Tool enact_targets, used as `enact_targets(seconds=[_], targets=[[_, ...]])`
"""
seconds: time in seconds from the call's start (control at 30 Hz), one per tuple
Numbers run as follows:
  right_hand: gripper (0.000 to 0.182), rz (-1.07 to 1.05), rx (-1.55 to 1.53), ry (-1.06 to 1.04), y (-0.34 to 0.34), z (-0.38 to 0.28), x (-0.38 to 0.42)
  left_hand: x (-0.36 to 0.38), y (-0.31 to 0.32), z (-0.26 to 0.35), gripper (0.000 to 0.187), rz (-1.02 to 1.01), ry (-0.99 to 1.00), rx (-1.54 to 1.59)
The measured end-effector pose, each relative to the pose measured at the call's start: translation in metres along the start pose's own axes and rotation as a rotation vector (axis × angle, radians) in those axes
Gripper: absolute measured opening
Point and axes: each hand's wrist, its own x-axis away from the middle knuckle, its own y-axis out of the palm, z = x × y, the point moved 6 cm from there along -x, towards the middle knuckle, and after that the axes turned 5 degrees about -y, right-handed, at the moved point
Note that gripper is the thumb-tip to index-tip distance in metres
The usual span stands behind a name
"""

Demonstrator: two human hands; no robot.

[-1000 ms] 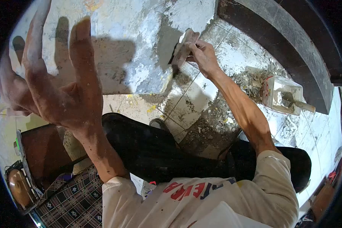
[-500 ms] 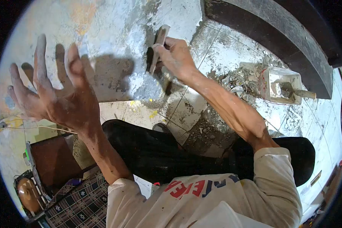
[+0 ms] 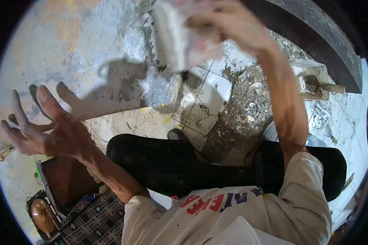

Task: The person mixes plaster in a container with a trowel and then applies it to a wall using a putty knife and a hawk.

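Note:
My right hand (image 3: 233, 24) is wrapped round a whitish tub with red print (image 3: 180, 38), smeared by motion, held up in front of the patchy wall (image 3: 98, 36). Its pale rim faces left, and a broad shadow falls on the wall beside it. At the left, my left hand (image 3: 49, 128) has its fingers spread and holds nothing, close to the wall's lower part. Lower right of the raised tub, a clear plastic container (image 3: 321, 67) stands on the floor with a wooden-handled tool (image 3: 333, 87) in it.
Rubble and chips (image 3: 245, 102) lie on the dirty tiles between my knees and the wall. A dark curved ledge (image 3: 315, 32) runs along the upper right. At the lower left are a brown panel (image 3: 67, 175) and a checked cloth (image 3: 98, 216).
My right hand was pressing a narrow flat bar to the wall; now it grips the tub, higher up, and the bar is out of sight. My left hand has moved down and left.

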Motion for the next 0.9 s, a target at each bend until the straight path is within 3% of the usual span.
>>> enact_targets(seconds=[0.07,0.1,0.17,0.3,0.33,0.43,0.57,0.7,0.8,0.9], targets=[[0.026,0.16,-0.14,0.234,-0.03,-0.002,0.003,0.0,-0.001,-0.005,0.046,0.003,0.035,-0.026],[0.022,0.057,-0.192,0.133,-0.049,0.045,-0.004,0.001,-0.001,-0.007,0.046,0.005,0.053,-0.038],[0.026,0.193,-0.17,0.141,-0.071,0.151,-0.004,0.002,0.004,-0.007,0.045,0.02,0.147,-0.092],[0.029,0.322,-0.365,0.493,-0.035,0.253,0.02,0.002,0.01,-0.006,0.044,0.038,0.061,0.077],[0.029,0.293,-0.349,0.546,-0.021,0.269,0.025,0.002,0.01,-0.015,0.044,0.038,0.161,-0.111],[0.022,0.342,-0.521,0.554,0.015,0.286,0.027,0.001,0.017,-0.014,0.043,0.02,0.287,-0.214],[0.018,0.374,-0.532,0.533,0.047,0.308,0.018,-0.002,0.022,-0.018,0.039,0.083,0.292,-0.256],[0.013,0.437,-0.567,0.545,0.07,0.305,0.018,-0.006,0.025,-0.015,0.044,0.086,0.37,-0.115],[0.015,0.509,-0.615,0.398,0.079,0.302,0.005,-0.003,0.03,-0.027,0.049,-0.007,0.4,-0.113],[0.017,0.445,-0.674,0.314,0.081,0.279,0.001,-0.003,0.029,-0.03,0.049,0.028,0.293,-0.107]])
